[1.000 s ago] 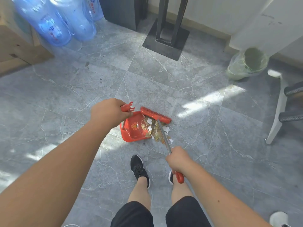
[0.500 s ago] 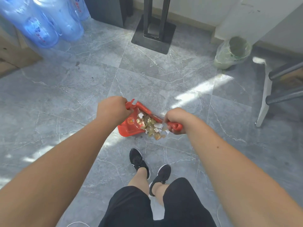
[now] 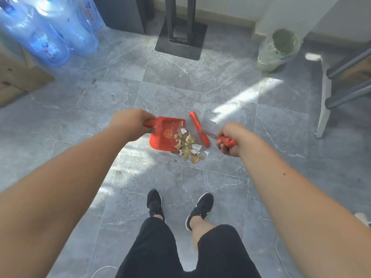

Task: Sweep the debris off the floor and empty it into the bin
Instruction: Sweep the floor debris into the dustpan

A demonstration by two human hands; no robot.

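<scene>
A red dustpan (image 3: pixel 164 135) lies flat on the grey tiled floor, its mouth facing right. My left hand (image 3: pixel 129 123) grips its handle at the left. A pile of debris (image 3: pixel 188 144), eggshell bits and yellowish peelings, sits partly in the pan's mouth and partly on the tile just below it. My right hand (image 3: pixel 228 140) holds the red handle of a small brush (image 3: pixel 199 128), whose head stands at the right edge of the pile. The bin (image 3: pixel 278 50), lined with a pale green bag, stands by the wall at the far right.
Several blue water bottles (image 3: pixel 50 31) stand at the far left beside a wooden box (image 3: pixel 18 77). A black metal stand base (image 3: pixel 180 40) sits at the far middle. A white chair leg (image 3: pixel 323 97) with dark rungs is at the right. My black shoes (image 3: pixel 178 205) are below the pile.
The dustpan has been turned and laid flat with its mouth to the right. The brush has swung round to the pile's right side, and my right hand has moved right.
</scene>
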